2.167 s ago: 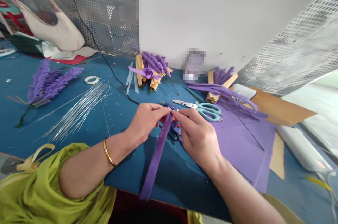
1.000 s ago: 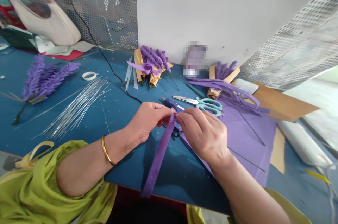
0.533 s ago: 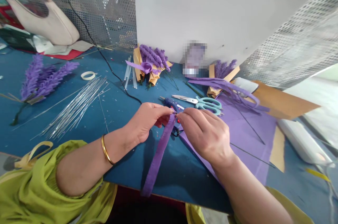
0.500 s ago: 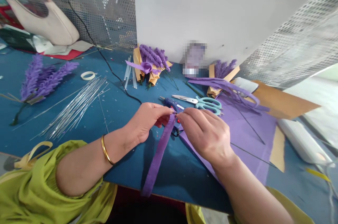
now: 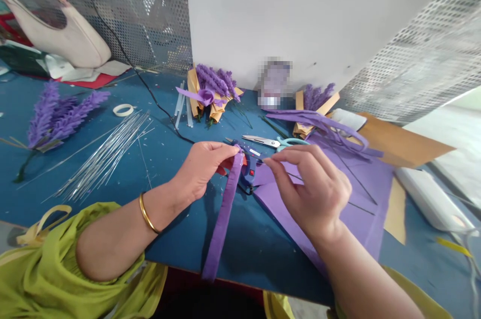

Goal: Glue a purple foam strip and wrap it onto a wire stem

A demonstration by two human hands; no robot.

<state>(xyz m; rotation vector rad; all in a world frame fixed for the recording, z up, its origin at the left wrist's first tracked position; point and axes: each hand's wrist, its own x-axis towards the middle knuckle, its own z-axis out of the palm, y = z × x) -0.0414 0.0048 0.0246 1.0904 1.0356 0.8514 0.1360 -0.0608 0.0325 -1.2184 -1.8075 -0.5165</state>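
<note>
My left hand (image 5: 201, 166) is closed, pinching the top end of a purple strip (image 5: 223, 224) between thumb and forefinger. The strip hangs down past the table's front edge. My right hand (image 5: 313, 189) is closed on a thin dark wire stem (image 5: 361, 208), its short tip showing at the fingertips; the rest runs behind the hand to the right. A gap separates the hands. Between them on the table lies a blue glue gun (image 5: 248, 179) with a red switch, partly hidden by the strip. Scissors (image 5: 268, 141) with light blue handles lie just beyond, partly covered by my right hand.
A purple sheet (image 5: 368, 194) and purple strips (image 5: 319, 119) lie at the right. Wrapped purple flower bunches (image 5: 216, 81) stand at the back. At left are silver wires (image 5: 105, 153), a tape roll (image 5: 124, 109) and a loose flower (image 5: 67, 118). A black cord (image 5: 124, 58) crosses the table.
My right hand has moved right, away from the left hand, with the wire stem still in it. My left hand has shifted slightly left with the strip. More of the glue gun shows.
</note>
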